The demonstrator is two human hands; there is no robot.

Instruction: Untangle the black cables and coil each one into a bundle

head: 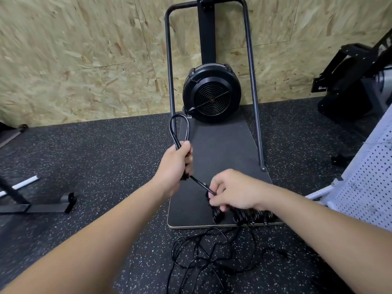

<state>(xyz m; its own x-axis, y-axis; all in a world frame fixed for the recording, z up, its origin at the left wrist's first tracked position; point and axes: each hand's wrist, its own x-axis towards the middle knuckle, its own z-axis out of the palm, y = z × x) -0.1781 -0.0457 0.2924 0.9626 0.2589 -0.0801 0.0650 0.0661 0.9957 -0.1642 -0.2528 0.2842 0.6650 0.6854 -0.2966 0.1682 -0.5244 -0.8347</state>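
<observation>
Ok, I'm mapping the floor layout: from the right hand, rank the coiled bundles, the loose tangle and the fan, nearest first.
1. Coiled bundles: just under the right hand, on the board's near edge.
2. Loose tangle: on the floor below the board, nearer the camera.
3. Fan: at the board's far end, by the wall.

Gym room — fan-wheel exercise machine (212, 92) against chipboard wall (74, 60), speckled rubber floor (106, 155) before it.

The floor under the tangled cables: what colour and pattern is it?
The floor is black with small white speckles, seen best in the head view.
</observation>
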